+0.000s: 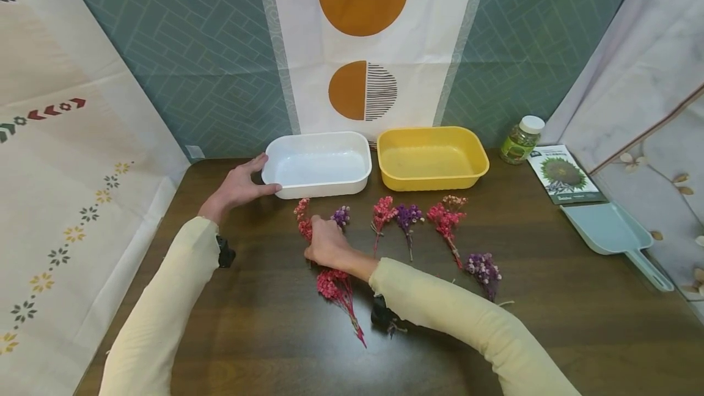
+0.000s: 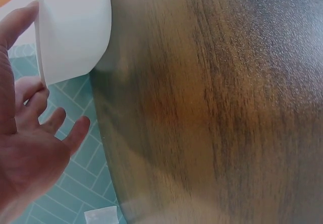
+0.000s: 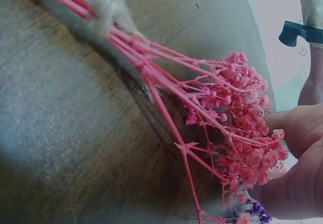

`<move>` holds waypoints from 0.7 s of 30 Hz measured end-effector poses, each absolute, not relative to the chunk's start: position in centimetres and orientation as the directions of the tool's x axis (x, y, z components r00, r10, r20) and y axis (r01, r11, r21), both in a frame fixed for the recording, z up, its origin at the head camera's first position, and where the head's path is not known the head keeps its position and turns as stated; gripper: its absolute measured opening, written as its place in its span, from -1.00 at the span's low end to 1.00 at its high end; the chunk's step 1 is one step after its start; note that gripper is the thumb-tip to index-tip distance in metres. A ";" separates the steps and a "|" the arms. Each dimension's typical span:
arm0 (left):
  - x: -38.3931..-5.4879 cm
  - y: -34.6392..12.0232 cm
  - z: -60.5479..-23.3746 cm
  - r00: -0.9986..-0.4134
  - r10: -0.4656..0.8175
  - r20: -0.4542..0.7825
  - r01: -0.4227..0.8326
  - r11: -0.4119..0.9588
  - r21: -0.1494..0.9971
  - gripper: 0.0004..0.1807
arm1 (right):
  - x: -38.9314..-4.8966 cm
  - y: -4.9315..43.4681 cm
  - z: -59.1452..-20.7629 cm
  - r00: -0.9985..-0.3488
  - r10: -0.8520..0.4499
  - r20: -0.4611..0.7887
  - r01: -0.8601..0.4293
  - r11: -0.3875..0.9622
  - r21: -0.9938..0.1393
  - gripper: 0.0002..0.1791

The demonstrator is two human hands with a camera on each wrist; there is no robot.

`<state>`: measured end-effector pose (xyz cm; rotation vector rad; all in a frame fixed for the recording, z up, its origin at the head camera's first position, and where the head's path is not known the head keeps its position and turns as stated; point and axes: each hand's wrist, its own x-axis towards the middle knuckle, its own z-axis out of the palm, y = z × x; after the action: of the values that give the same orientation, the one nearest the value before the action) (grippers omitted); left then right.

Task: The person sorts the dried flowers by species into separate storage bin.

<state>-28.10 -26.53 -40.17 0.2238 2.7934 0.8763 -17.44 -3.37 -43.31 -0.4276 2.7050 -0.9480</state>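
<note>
My left hand (image 1: 239,186) grips the left end of a white plastic tray (image 1: 316,191), thumb near the front corner and fingers toward the back. In the left wrist view, the thumb (image 2: 22,22) lies at the tray's rim. My right hand (image 1: 330,246) reaches down between a coral-red dried flower bunch (image 1: 303,219) and a purple bunch (image 1: 341,217). Its fingertips are hidden, so whether they pinch a stem is unclear. A pink bunch (image 1: 332,286) lies just below that hand. In the right wrist view, pink flowers (image 3: 242,133) with twine-tied stems cover the fingertips.
A yellow tray (image 1: 434,183) stands right of the white one. More dried bunches lie rightward: pink (image 1: 383,211), purple (image 1: 408,217), pink (image 1: 447,219) and purple (image 1: 484,271). A lidded jar (image 1: 519,142), a flower-picture card (image 1: 566,173) and a light-blue dustpan (image 1: 610,228) are at right.
</note>
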 end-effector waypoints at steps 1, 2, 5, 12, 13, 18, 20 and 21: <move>-28.1 -26.5 -40.1 -0.967 0.204 -0.151 0.081 0.812 0.578 0.12 | -17.4 -3.3 -43.3 -0.927 -0.354 -0.127 -0.196 0.742 -0.642 -0.45; -28.1 -26.5 -40.1 -0.967 0.202 -0.154 0.077 0.812 0.579 0.12 | -17.4 -3.3 -43.3 -0.926 -0.358 -0.124 -0.199 0.737 -0.646 -0.43; -28.1 -26.5 -40.1 -0.966 0.196 -0.167 0.063 0.810 0.583 0.12 | -17.4 -3.1 -43.1 -0.920 -0.376 -0.111 -0.210 0.712 -0.670 -0.41; -28.1 -26.6 -40.1 -0.964 0.198 -0.178 0.058 0.808 0.587 0.13 | -16.9 -2.3 -42.1 -0.903 -0.425 -0.072 -0.248 0.648 -0.720 -0.33; -28.1 -26.6 -40.0 -0.963 0.200 -0.179 0.059 0.808 0.586 0.13 | -16.8 -2.1 -41.9 -0.898 -0.435 -0.069 -0.254 0.638 -0.727 -0.32; -28.1 -26.6 -40.0 -0.963 0.201 -0.178 0.060 0.807 0.587 0.13 | -16.5 -0.8 -40.9 -0.874 -0.485 -0.015 -0.314 0.590 -0.744 -0.34; -28.0 -26.6 -40.0 -0.963 0.201 -0.178 0.059 0.806 0.589 0.13 | -16.6 -0.1 -40.4 -0.866 -0.500 0.009 -0.342 0.579 -0.740 -0.36; -28.1 -26.6 -40.0 -0.963 0.204 -0.176 0.063 0.806 0.588 0.13 | -16.8 0.2 -40.1 -0.862 -0.506 0.017 -0.351 0.572 -0.742 -0.37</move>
<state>-28.05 -26.56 -40.01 0.2068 2.7624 0.8881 -16.77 0.20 -40.12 -0.7193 2.6062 -1.1643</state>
